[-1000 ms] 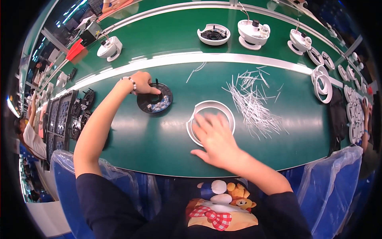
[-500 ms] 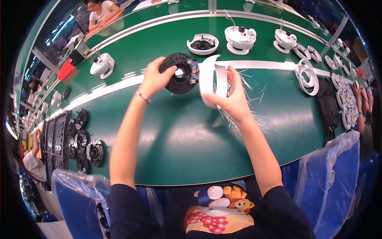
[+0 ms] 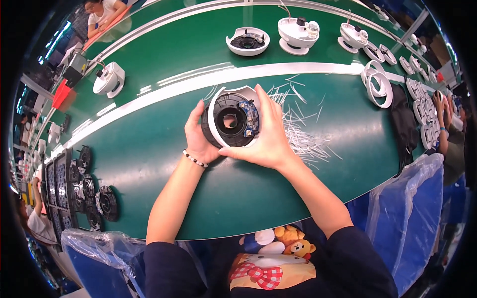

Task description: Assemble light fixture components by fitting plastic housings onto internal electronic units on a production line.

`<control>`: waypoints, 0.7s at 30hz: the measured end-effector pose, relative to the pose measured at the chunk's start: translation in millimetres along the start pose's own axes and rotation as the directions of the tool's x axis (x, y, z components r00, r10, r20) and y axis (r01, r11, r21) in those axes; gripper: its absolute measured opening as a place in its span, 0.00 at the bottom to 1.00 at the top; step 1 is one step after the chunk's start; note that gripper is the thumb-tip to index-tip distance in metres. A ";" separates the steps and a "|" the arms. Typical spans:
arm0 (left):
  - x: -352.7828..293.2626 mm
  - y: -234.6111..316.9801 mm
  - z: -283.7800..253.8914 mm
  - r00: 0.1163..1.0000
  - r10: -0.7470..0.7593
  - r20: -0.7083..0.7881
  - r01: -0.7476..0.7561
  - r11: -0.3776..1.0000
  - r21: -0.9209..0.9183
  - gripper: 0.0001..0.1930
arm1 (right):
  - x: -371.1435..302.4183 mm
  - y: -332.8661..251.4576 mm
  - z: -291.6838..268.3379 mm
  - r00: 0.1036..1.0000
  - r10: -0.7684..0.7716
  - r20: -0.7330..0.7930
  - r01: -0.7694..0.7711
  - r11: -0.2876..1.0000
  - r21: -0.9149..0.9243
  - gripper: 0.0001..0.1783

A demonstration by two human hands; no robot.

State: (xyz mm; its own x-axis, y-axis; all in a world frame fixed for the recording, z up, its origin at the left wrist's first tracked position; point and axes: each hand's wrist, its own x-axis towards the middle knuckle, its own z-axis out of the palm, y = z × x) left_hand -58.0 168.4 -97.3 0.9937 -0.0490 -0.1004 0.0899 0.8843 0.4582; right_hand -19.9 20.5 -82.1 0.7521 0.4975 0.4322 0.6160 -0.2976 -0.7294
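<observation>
In the middle of the bench, both my hands hold a white plastic ring-shaped housing [image 3: 212, 123] and a round black plastic disc [image 3: 224, 106] together. The disc has a centre hole and carries a small circuit board [image 3: 249, 119] on its right side. It sits within the ring, with some black showing outside the ring's left edge. My left hand [image 3: 200, 143] cups the left and lower side, its thumb upright. My right hand [image 3: 270, 139] wraps the right side, thumb along the lower rim. How far the disc is seated I cannot tell.
Thin white strips [image 3: 304, 139] lie scattered right of my hands. White rings [image 3: 381, 92] stand further right, beside a black bag [image 3: 403, 121]. Black discs [image 3: 107, 202] lie by a tray at left. Past the white divider are a white housing [image 3: 247, 47] and white lamp-like units [image 3: 299, 36].
The black disc and white ring, held apart before, are now together, disc inside ring. My hands have come closer together and slightly lower. The view has shifted a little.
</observation>
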 end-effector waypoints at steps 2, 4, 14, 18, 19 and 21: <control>0.7 -0.4 1.0 0.999 0.015 0.037 -0.015 1.000 -0.002 0.28 | 0.8 -1.3 -0.6 1.000 0.000 -0.003 0.000 0.999 0.043 0.66; 0.3 0.1 1.9 0.999 0.020 0.042 -0.020 1.000 -0.016 0.29 | 0.0 -5.6 0.1 1.000 0.009 0.004 -0.009 0.998 0.061 0.65; -9.2 -0.9 -3.0 0.993 0.114 0.020 -0.115 0.991 0.064 0.22 | 0.2 -9.4 0.0 0.983 -0.160 0.089 0.163 0.986 -0.033 0.63; -11.0 -0.4 4.5 0.991 0.123 0.055 -0.118 0.989 -0.084 0.24 | 8.4 5.9 -2.7 0.993 0.029 0.114 -0.097 0.745 0.659 0.65; -11.7 -1.1 5.8 0.988 0.145 0.045 -0.143 0.989 -0.045 0.24 | 7.2 4.4 -0.4 0.994 -0.018 0.104 -0.036 0.866 0.498 0.64; -9.8 -6.0 0.9 0.977 0.206 -0.053 -0.204 0.978 0.034 0.23 | 2.7 -5.2 5.0 0.987 -0.147 0.068 0.143 0.988 0.065 0.62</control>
State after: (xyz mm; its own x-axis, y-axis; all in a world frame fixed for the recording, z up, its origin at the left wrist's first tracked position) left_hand -68.2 163.2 -98.2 0.9860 0.1587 -0.0503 -0.1129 0.8593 0.4988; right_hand -22.2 27.5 -79.8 0.6354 0.5905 0.4976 0.7006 -0.1700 -0.6930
